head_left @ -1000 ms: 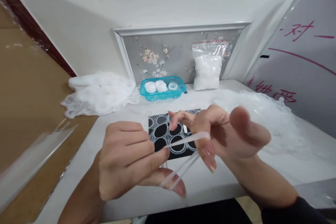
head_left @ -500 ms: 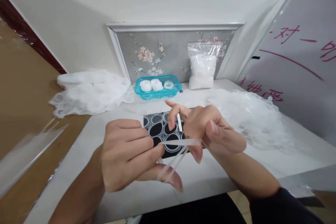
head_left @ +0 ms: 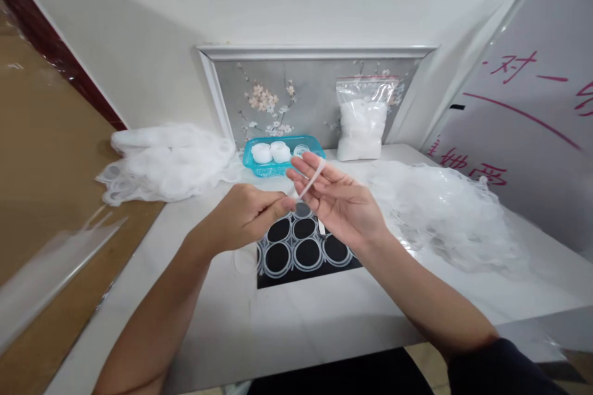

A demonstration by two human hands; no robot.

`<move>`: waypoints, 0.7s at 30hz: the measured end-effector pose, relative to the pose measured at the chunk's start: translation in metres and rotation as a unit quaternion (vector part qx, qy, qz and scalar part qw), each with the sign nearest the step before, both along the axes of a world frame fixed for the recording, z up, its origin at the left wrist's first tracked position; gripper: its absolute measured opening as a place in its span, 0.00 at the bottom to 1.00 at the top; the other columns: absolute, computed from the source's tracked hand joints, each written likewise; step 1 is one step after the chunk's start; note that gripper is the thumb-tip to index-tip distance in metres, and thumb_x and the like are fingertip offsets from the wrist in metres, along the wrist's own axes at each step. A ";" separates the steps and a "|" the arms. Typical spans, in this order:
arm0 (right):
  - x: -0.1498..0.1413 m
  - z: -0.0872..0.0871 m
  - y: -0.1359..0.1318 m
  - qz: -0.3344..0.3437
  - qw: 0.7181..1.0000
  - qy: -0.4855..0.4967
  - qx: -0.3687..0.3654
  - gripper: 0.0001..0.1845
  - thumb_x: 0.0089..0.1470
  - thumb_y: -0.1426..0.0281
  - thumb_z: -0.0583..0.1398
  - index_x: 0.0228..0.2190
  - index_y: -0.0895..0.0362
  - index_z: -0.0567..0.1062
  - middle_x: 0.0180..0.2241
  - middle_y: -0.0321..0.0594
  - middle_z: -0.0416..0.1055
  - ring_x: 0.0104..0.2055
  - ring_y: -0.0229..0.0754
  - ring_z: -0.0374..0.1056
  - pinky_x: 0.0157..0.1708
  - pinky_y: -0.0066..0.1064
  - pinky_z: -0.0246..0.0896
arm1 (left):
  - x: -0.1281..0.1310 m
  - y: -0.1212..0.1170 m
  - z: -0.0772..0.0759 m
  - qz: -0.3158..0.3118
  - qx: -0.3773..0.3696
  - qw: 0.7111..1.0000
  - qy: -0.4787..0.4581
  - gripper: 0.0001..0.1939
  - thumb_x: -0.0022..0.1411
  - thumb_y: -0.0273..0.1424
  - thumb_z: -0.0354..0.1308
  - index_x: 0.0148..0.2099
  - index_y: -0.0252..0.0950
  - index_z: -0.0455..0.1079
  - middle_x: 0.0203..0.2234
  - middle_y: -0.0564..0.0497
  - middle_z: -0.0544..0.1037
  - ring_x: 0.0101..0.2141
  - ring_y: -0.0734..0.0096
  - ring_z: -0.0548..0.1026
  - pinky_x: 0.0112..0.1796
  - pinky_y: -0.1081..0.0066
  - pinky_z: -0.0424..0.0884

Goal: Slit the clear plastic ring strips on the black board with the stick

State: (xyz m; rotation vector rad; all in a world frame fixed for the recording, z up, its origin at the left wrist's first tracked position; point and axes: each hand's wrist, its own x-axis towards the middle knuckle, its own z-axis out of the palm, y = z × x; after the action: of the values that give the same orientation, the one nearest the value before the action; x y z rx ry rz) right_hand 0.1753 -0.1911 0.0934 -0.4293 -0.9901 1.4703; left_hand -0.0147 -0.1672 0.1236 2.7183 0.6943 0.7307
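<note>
A thin translucent white band (head_left: 310, 179) runs slantwise between my two hands above the table. One end of it is pinched between the thumb and finger of my left hand (head_left: 245, 216), which is closed. My right hand (head_left: 349, 203) is turned palm up with its fingers stretched out, and the band passes over those fingers. Whether it loops fully round them I cannot tell. Under the hands lies a black mat (head_left: 308, 253) with rows of grey-ringed circles. A small white stick-like piece (head_left: 321, 228) shows on the mat, partly hidden by my right hand.
Behind my hands stands a blue tray (head_left: 269, 170) with white ring rolls. A zip bag (head_left: 361, 126) of white material leans on the framed picture (head_left: 264, 99). Piles of translucent white rings lie left (head_left: 171, 166) and right (head_left: 454, 216) on the white table (head_left: 315, 321).
Both hands have moved up and away from me, uncovering more of the mat. My right hand has turned palm up with fingers extended; the band has come off my left thumb, now pinching it.
</note>
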 end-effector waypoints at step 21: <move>-0.083 -0.050 0.261 -0.075 0.687 -0.716 0.097 0.11 0.57 0.66 0.62 0.33 0.63 0.78 0.36 0.46 0.77 0.41 0.46 0.74 0.42 0.33 0.68 | -0.106 0.047 -0.127 0.371 -0.169 0.909 -0.085 0.25 0.64 0.49 0.47 0.38 0.34 0.76 0.17 0.56 0.65 0.21 0.74 0.63 0.26 0.73 0.58</move>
State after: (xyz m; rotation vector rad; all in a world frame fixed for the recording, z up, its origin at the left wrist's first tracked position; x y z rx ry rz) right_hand 0.0919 0.0697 0.0435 -1.5749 -2.2097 0.6144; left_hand -0.1202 -0.1199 -0.0038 2.0081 1.6648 0.8739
